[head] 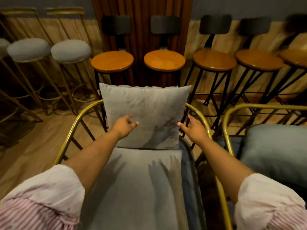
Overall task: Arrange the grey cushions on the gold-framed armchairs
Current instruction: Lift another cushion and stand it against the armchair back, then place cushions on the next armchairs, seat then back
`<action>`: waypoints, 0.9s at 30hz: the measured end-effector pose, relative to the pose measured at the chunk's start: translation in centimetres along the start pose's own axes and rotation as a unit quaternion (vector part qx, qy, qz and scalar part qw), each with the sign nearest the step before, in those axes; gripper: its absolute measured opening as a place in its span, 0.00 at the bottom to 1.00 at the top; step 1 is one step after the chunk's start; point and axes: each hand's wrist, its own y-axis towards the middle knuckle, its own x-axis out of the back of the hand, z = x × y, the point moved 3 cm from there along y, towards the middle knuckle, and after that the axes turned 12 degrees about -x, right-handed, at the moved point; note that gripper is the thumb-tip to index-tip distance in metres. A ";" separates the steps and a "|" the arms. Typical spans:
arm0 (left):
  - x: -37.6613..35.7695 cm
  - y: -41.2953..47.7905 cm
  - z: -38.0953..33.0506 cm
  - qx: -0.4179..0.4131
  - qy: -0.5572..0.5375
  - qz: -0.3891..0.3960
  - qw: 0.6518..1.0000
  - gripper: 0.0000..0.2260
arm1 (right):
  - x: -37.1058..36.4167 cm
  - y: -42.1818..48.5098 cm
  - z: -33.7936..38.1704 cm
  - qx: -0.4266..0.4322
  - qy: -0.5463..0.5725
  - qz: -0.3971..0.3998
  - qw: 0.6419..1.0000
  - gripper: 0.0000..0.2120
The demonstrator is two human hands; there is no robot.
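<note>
A square grey cushion (144,110) stands upright against the back of the gold-framed armchair (71,128) in front of me, resting on its grey seat pad (132,183). My left hand (124,126) hovers open at the cushion's lower left, fingers spread, close to or just touching the fabric. Open as well, my right hand (193,128) is beside the cushion's lower right corner, near the gold rail. A second gold-framed armchair (232,112) stands at the right, with another grey cushion (275,153) lying on it.
Wooden-topped black bar stools (164,60) line the wall behind the armchairs. Grey padded gold stools (70,50) stand at the back left. Wooden floor (33,146) shows to the left of the chair.
</note>
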 end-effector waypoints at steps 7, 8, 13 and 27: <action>-5.0 -7.1 -12.1 -0.152 0.099 0.126 0.975 0.26 | 9.7 -11.3 -4.7 -0.045 -0.054 -0.066 0.995 0.37; -6.4 -7.8 -13.7 -0.173 0.106 0.146 0.968 0.26 | 11.1 -12.5 -6.1 -0.055 -0.056 -0.080 0.994 0.38; -13.9 -11.0 -22.0 -0.247 0.103 0.222 0.938 0.23 | 17.9 -17.1 -13.8 -0.100 -0.061 -0.123 0.985 0.34; -34.8 -10.5 -40.0 -0.215 0.033 0.242 0.946 0.30 | 35.5 -17.5 -36.9 -0.212 -0.049 -0.125 0.968 0.34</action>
